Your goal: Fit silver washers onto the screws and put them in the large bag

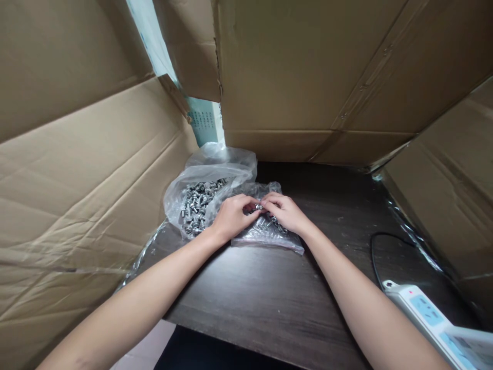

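Observation:
My left hand (232,216) and my right hand (285,212) meet over a small clear plastic bag (265,234) lying on the dark wooden table (269,298). Both hands pinch a small metal bolt (259,207) between their fingertips. The small bag holds a few metal bolts. Just left of my left hand lies a larger clear plastic bag (200,198), open and full of several silver bolts.
Large cardboard sheets wall the table in: one on the left (77,180), one at the back (327,77), one on the right (450,185). A white power strip (431,316) with a black cable (375,257) lies at the front right.

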Demonstrator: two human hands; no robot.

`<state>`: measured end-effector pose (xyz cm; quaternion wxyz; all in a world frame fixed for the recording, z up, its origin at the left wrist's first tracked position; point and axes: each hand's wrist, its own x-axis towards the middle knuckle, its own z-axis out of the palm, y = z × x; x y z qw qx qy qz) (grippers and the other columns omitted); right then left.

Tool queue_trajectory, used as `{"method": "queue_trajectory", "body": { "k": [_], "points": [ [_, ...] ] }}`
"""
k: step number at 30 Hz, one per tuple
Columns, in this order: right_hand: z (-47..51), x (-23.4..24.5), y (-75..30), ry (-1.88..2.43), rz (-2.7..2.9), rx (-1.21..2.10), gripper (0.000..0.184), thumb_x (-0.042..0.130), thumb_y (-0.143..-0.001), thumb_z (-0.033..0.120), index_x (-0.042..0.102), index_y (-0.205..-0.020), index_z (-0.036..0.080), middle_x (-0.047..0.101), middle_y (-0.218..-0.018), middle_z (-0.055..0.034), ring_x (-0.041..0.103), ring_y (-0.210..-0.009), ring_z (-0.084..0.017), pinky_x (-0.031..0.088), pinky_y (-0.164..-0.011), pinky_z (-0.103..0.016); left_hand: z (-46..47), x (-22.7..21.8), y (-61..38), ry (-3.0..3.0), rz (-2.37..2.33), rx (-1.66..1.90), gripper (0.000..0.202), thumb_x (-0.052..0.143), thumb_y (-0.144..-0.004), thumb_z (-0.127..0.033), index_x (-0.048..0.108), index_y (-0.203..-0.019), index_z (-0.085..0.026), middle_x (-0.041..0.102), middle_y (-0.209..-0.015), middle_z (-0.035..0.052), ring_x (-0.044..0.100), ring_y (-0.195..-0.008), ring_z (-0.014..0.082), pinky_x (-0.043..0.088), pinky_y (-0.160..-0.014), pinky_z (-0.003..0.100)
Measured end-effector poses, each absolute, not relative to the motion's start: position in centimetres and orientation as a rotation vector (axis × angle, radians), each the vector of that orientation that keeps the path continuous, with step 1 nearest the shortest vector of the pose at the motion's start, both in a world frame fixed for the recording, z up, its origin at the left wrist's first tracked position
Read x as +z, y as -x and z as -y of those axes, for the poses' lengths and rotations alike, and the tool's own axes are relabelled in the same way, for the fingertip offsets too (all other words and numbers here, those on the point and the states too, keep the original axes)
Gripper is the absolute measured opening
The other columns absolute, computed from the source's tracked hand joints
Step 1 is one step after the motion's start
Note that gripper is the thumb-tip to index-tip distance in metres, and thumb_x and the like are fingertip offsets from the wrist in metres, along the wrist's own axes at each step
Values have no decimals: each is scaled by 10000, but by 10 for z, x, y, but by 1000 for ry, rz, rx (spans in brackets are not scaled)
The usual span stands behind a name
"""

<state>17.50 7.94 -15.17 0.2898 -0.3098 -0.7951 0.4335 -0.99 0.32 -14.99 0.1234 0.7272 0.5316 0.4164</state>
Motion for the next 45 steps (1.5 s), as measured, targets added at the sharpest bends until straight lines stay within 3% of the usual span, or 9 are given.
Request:
{"method": "queue_trajectory", "body": {
  "k": [7, 12, 17, 24, 31, 36, 41, 45],
  "points": [
    [-79, -153, -175, 865, 2101, 1150, 283, 554, -923, 369, 692, -769, 176, 643, -884, -66, 606, -794, -185, 481, -719, -317, -4, -150, 10, -2080, -1550, 1210, 145, 766, -827, -175, 758, -972, -175, 728, -843, 25, 678, -758, 159, 524, -721, 272],
    [-78, -152, -175, 847, 2117, 1130, 178, 636, -852, 349, 697, -800, 190, 651, -900, -58, 618, -874, -207, 479, -780, -328, -4, -151, 10, -2083, -1569, 1211, 140, 737, -833, -158, 761, -970, -171, 727, -838, 30, 681, -762, 162, 524, -720, 275],
    [-78, -151, -175, 816, 2155, 1085, 270, 578, -915, 362, 705, -752, 188, 671, -916, -73, 631, -892, -209, 479, -808, -340, -4, -151, 10, -2104, -1564, 1214, 114, 751, -833, -180, 756, -947, -177, 723, -827, 25, 673, -750, 160, 526, -721, 277],
    [-79, -151, -174, 850, 2139, 1111, 374, 527, -956, 419, 687, -720, 177, 635, -866, -74, 609, -808, -191, 484, -705, -312, -3, -149, 10, -2089, -1545, 1219, 122, 770, -836, -203, 753, -954, -174, 727, -835, 26, 674, -750, 158, 524, -717, 274],
    [-78, -152, -175, 863, 2109, 1137, 198, 650, -855, 378, 711, -852, 189, 655, -918, -57, 622, -859, -202, 485, -772, -325, -3, -150, 10, -2072, -1567, 1202, 153, 732, -830, -153, 759, -978, -182, 731, -847, 28, 683, -769, 162, 531, -729, 278],
    [-79, -152, -175, 830, 2133, 1103, 248, 604, -885, 379, 711, -756, 195, 667, -904, -66, 623, -889, -211, 475, -805, -337, -4, -151, 10, -2105, -1556, 1201, 109, 745, -837, -180, 757, -946, -181, 725, -836, 26, 674, -758, 160, 531, -725, 276],
    [-79, -152, -175, 865, 2119, 1142, 355, 552, -920, 428, 691, -702, 183, 647, -894, -73, 601, -803, -188, 466, -723, -314, -4, -151, 11, -2097, -1558, 1212, 129, 778, -829, -206, 757, -953, -180, 721, -833, 23, 667, -746, 157, 523, -707, 271],
    [-78, -151, -175, 908, 2086, 1154, 291, 572, -900, 426, 674, -776, 184, 632, -816, -46, 581, -742, -177, 450, -673, -299, -4, -150, 11, -2084, -1564, 1197, 141, 772, -823, -178, 757, -963, -177, 724, -839, 24, 671, -753, 159, 526, -714, 275]
  ]
}}
